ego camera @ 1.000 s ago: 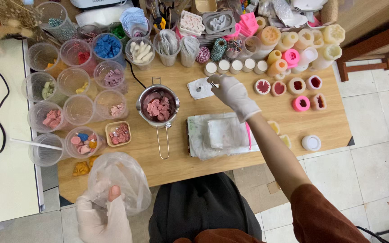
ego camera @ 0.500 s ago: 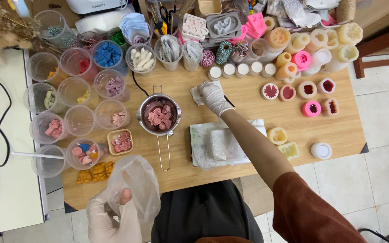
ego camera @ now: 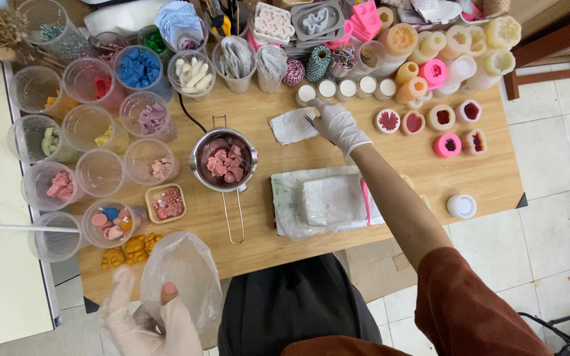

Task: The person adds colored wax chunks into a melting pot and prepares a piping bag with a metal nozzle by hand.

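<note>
Head view: metal pot (ego camera: 223, 161) of pink wax chunks (ego camera: 222, 163), clear cups (ego camera: 100, 173) alongside.

Two gloved hands, one metal pot (ego camera: 223, 160), four small white candles (ego camera: 336, 89), one clear plastic bag (ego camera: 181, 270).

My gloved left hand (ego camera: 141, 323) is running off the bottom edge, its wrist cut away, and the clear crumpled plastic bag (ego camera: 183, 273) is veiling part of my fingers. My white-gloved right hand (ego camera: 339, 125) is pinching something thin and dark, too small to tell, above the crumpled white paper sheet (ego camera: 293, 125). My bare forearm is hiding part of the white slab on its wrinkled wrapping (ego camera: 328, 201).
</note>
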